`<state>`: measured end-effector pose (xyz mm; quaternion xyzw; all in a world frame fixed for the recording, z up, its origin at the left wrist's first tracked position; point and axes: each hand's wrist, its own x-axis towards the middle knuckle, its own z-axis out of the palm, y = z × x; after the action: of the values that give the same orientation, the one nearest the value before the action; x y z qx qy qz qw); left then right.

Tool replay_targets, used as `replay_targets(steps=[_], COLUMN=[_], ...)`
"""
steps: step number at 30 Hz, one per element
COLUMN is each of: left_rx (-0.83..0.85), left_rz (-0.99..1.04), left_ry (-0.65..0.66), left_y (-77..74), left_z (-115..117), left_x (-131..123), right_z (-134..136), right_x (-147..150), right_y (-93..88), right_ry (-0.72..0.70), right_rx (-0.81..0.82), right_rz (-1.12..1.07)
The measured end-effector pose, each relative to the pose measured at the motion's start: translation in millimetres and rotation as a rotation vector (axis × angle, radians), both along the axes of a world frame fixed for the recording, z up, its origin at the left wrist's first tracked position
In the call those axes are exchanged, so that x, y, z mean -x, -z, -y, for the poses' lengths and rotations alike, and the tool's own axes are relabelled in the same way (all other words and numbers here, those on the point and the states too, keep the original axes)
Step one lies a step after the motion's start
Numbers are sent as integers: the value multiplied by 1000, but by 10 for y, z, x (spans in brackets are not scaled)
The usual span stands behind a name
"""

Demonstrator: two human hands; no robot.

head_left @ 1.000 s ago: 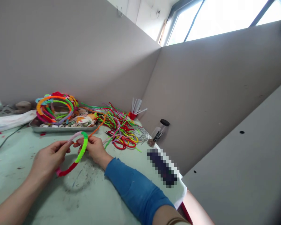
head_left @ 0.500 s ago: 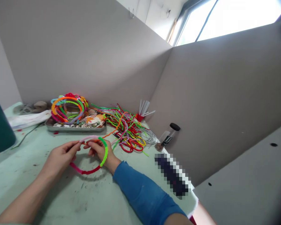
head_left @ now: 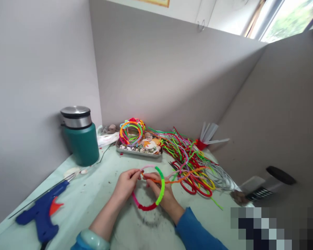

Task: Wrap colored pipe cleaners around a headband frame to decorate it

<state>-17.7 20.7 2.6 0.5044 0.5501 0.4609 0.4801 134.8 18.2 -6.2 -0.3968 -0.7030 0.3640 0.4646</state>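
Note:
A ring wrapped in pink, green and red fuzzy stems hangs between my hands above the table. My left hand pinches the ring's upper left side, fingers closed. Inside and behind the ring, my right hand holds an orange pipe cleaner between thumb and fingers. One end of this stem meets the ring at my left fingertips; the other trails right over the pile of pipe cleaners.
Behind stands a metal tray with shells and finished colourful rings. To the left are a green bottle and a blue glue gun. A red cup with white sticks and a clear black-lidded container are right.
The view has swung left, bringing the bottle and glue gun into sight. The orange stem now stretches rightward from my right hand, with its end at the ring.

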Motion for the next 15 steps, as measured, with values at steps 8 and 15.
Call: replay_targets(steps=[8, 15], left_rx=[-92, -208], left_rz=[-87, -290], left_ry=[-7, 29], left_y=[58, 114], left_z=[-33, -54], left_x=[31, 28], right_z=[31, 25], right_x=[13, 16], right_y=[-31, 47], right_ry=[-140, -153], right_rx=[-245, -474], right_rz=[116, 159])
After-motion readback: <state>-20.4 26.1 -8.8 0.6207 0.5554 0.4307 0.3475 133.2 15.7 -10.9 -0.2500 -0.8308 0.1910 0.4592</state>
